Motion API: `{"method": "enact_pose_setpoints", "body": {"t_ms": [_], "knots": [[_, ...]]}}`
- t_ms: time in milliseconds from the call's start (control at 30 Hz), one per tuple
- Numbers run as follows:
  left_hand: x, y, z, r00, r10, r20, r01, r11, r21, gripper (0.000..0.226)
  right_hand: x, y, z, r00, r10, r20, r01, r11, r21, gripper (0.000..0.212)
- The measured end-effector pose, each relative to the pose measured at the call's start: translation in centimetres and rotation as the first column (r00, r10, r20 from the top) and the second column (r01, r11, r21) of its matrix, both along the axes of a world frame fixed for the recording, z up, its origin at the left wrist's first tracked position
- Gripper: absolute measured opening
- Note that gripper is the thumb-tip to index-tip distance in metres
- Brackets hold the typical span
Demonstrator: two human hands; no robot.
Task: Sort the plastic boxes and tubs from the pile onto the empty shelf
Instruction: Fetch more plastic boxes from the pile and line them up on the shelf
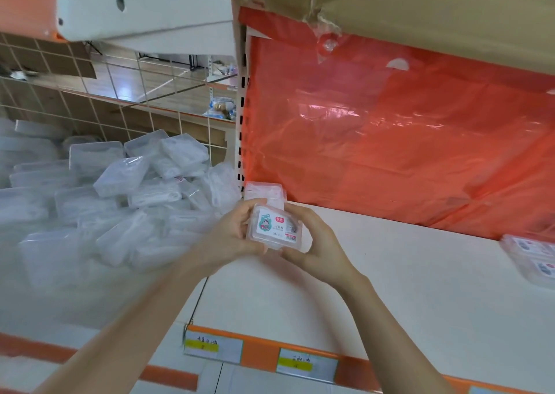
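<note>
**Firmly held: labelled box (276,227) over white shelf (405,279)**

The left hand (229,233) and right hand (316,239) grasp the small clear plastic box from opposite sides, fingers curled round its edges, label facing up, above the shelf's back left area. Just behind it, a second box (264,190) sits near the orange sheet (390,141). The pile of clear boxes (120,201) lies to the left, and more labelled boxes (533,258) rest at the far right.
</note>
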State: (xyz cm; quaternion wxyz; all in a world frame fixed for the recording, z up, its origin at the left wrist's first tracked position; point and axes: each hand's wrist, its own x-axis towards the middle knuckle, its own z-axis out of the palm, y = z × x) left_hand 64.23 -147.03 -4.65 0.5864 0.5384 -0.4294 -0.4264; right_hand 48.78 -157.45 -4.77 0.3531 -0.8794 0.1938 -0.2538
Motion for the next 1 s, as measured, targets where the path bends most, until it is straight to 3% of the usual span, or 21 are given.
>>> {"method": "enact_pose_setpoints", "body": {"t_ms": [67,133,233,267,433,533,700,900,1000], "knots": [[-0.3,-0.2,-0.4,0.999,0.005,0.036,-0.006,1.0,0.021,0.077,-0.4,-0.2,-0.1,0.999,-0.028,-0.024,0.029,1.0,0.005,0.07],[-0.6,-0.6,-0.8,0.982,0.016,0.189,-0.033,0.996,0.088,0.083,-0.8,-0.6,-0.4,0.993,-0.075,-0.093,0.073,0.997,-0.021,0.07],[-1.1,-1.3,-2.3,0.817,0.058,0.574,-0.167,0.976,0.139,0.076,-1.7,-1.4,-1.6,0.966,-0.17,-0.197,0.156,0.984,-0.083,0.071],[-1.3,-1.5,-2.7,0.766,0.077,0.639,-0.203,0.971,0.126,0.069,-2.0,-1.7,-2.2,0.955,-0.204,-0.217,0.189,0.978,-0.089,0.07],[-1.6,-2.4,-4.5,0.655,0.115,0.747,-0.232,0.971,0.055,0.047,-3.4,-2.9,-4.6,0.882,-0.376,-0.285,0.334,0.924,-0.185,0.051],[-1.7,-3.2,-4.6,0.539,0.174,0.824,-0.252,0.967,-0.039,0.04,-3.6,-2.7,-5.7,0.864,-0.435,-0.254,0.389,0.897,-0.211,0.058],[-0.8,-6.0,-3.2,0.362,0.244,0.9,-0.33,0.936,-0.121,0.043,-3.3,-2.8,-6.9,0.851,-0.48,-0.211,0.422,0.866,-0.268,0.052],[1.4,-10.8,-1.5,0.249,0.023,0.968,-0.392,0.916,0.079,0.047,-3.3,-2.8,-6.8,0.85,-0.483,-0.209,0.416,0.861,-0.293,0.047],[2.3,-12.1,-1.3,0.25,-0.135,0.959,-0.407,0.884,0.23,0.052,-3.3,-2.7,-6.6,0.841,-0.494,-0.221,0.422,0.854,-0.302,0.044]]}}
